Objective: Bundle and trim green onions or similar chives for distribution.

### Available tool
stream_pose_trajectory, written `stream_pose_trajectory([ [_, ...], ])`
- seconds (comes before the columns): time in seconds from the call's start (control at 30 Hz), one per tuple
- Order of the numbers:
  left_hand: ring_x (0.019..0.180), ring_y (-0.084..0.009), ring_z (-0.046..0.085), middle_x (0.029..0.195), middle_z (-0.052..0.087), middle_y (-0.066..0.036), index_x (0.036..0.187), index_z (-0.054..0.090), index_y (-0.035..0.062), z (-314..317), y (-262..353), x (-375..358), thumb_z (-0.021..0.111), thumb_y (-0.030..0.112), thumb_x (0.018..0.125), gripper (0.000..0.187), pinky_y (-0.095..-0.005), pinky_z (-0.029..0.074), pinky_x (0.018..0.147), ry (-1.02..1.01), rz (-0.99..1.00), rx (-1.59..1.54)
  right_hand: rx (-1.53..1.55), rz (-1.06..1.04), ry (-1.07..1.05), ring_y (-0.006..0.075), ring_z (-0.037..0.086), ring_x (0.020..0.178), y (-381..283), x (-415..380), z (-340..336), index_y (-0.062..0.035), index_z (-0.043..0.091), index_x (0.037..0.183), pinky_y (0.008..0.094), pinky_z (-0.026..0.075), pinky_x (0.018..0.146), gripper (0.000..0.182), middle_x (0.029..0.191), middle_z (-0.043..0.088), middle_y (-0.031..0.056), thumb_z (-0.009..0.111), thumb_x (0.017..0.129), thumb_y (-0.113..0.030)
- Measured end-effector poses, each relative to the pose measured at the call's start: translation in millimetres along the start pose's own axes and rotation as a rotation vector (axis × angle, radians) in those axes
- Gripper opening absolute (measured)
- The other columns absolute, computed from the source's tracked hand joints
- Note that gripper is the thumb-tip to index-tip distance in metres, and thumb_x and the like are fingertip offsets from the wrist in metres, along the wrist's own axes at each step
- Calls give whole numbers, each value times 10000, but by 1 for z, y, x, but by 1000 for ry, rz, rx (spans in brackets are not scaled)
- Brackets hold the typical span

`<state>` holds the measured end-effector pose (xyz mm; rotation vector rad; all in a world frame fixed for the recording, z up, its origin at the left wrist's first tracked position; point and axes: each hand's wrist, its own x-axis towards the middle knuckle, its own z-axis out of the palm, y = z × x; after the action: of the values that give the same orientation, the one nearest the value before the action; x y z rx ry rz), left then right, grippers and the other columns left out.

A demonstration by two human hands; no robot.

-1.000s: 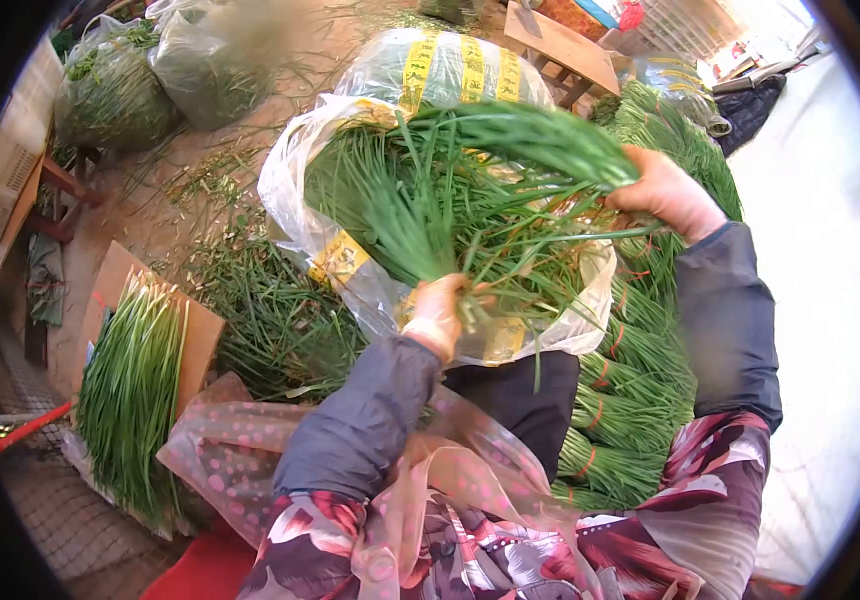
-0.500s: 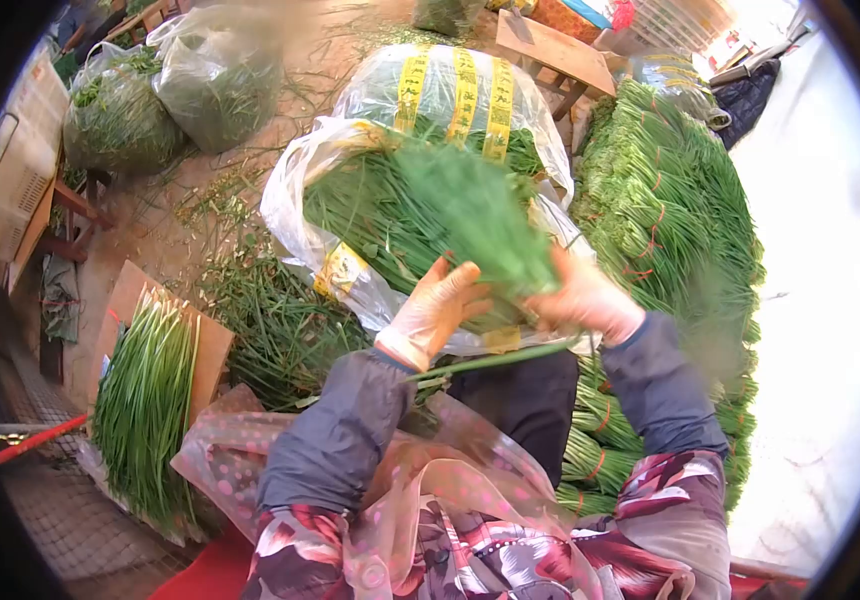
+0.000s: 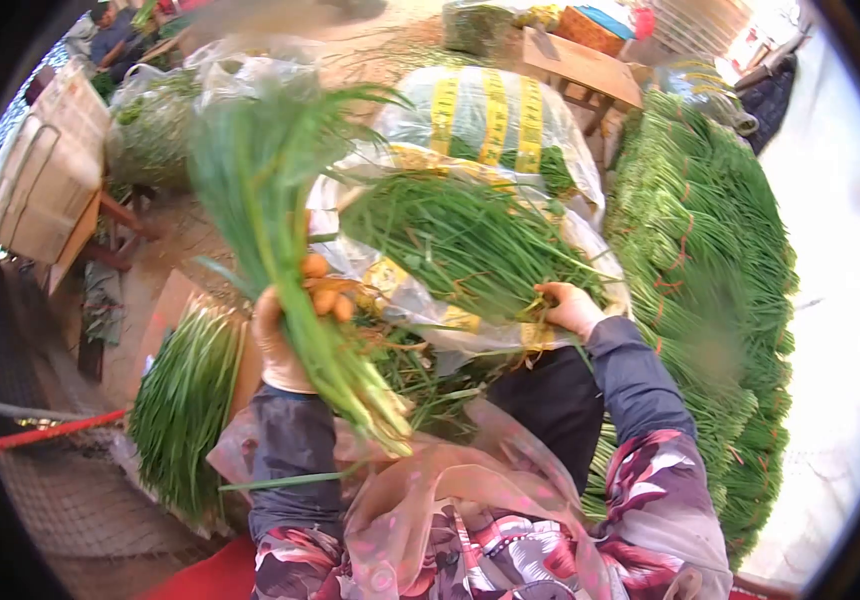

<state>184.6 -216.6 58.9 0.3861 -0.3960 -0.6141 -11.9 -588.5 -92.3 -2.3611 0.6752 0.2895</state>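
Note:
My left hand (image 3: 295,325) grips a bunch of long green stalks (image 3: 275,220), held upright and slightly tilted, its pale ends toward my lap and its leafy tops blurred. My right hand (image 3: 570,308) is closed at the near right edge of the open plastic bag (image 3: 610,275), its fingers pinched at the root ends of the loose greens (image 3: 470,230) lying there. What exactly sits between those fingertips is too small to make out.
To the left, a bundle of stalks (image 3: 185,400) lies on a board (image 3: 172,300). A tall stack of tied bunches (image 3: 700,230) stands on the right. Behind are a wooden bench (image 3: 580,65), filled bags (image 3: 155,130) and a seated person (image 3: 115,45).
The bunch has moved left and toward me, now in my left hand alone. My right hand has let go of it and come down to the bag's edge. The view has shifted slightly left.

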Motion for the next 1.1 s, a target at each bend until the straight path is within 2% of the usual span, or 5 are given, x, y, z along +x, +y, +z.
stream_pose_trajectory([
  [0.17,821,-226,651,956,677,-106,1118,616,-20,-6,69,-39,596,248,850,379,-358,544,733,271,-56,510,-572,19,-26,269,669,903,-98,-29,-75,-107,606,1260,377,509,841,575,995,693,153,708,745,-342],
  [0.33,985,-212,633,1121,652,-93,1202,595,7,25,45,-35,685,-5,747,463,-351,497,902,218,-11,590,1077,-564,-377,229,600,1079,-241,-59,-93,-42,186,1500,334,484,864,1034,1339,508,185,702,779,-575],
  [0.43,1092,-180,578,1203,612,-61,1279,550,37,41,14,-4,716,-32,757,552,-339,453,954,20,-143,565,953,-838,-409,211,505,1204,-302,-43,-81,-40,150,1507,313,449,924,1170,1371,468,158,724,695,-656],
  [0.57,1096,-167,551,1188,598,-44,1312,491,24,62,-19,45,788,30,714,668,-312,423,981,-54,43,866,1091,-846,-12,159,619,923,-358,-50,-99,-6,553,1196,291,495,832,483,1063,647,43,769,790,-153],
  [1.1,967,-144,592,1045,653,-38,1157,615,109,-46,-169,61,569,351,926,338,-286,499,800,-100,-114,-25,746,-734,167,192,618,821,-221,19,-14,-16,517,1206,350,533,727,476,969,638,74,737,787,-74],
])
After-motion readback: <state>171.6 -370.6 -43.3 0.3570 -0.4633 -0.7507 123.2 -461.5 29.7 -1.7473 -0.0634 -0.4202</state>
